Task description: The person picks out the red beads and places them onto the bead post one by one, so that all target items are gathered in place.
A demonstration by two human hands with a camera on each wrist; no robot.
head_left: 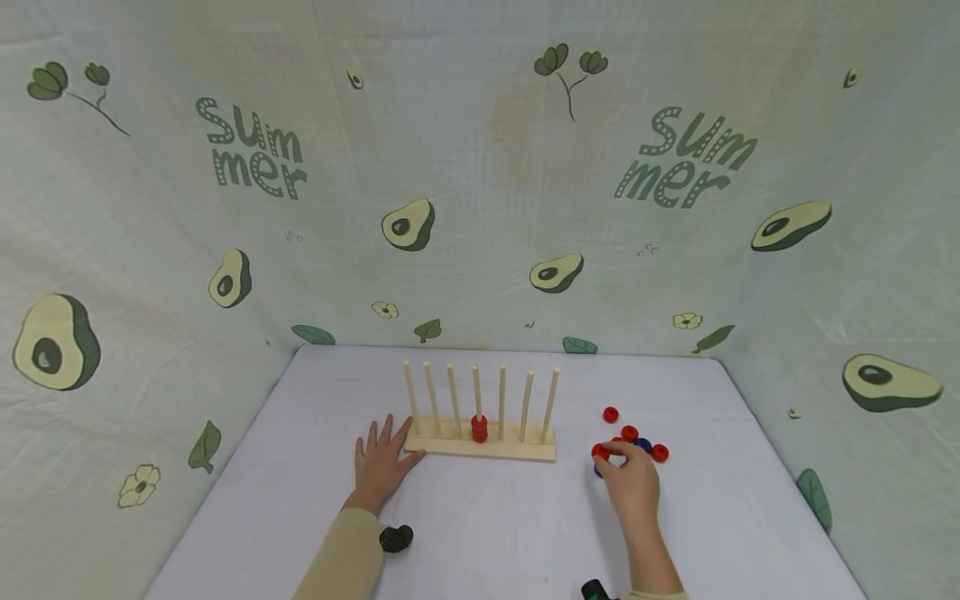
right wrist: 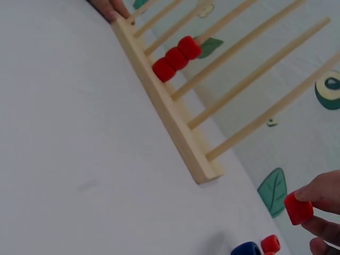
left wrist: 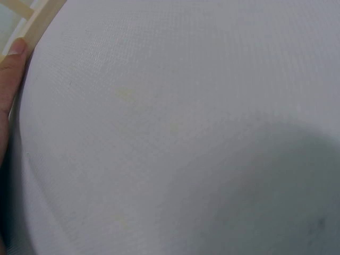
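Red bead (right wrist: 298,209), smooth, rounded, toward the table's (head_left: 487,533) right edge; pinched in the right hand (head_left: 635,483); loose beads (head_left: 660,452), red and blue, nearby; rack (head_left: 480,448), pale wood, seven pegs (head_left: 502,400), three red beads (right wrist: 177,58) on the middle one; left hand (head_left: 380,467), fingers spread, touching the rack's left end.

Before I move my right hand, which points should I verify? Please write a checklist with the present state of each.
1. Right hand pinches the small rounded red bead: ok.
2. Left hand touches the left end of the pale wooden seven-peg stand: ok.
3. Room on the middle round wooden peg, above its three stacked red beads: ok, the upper part is bare.
4. Held bead over that peg, the likely target: not ok; it is right of the stand, near the loose red and blue beads.
5. Held bead's hole aligned: cannot tell; hole not visible.
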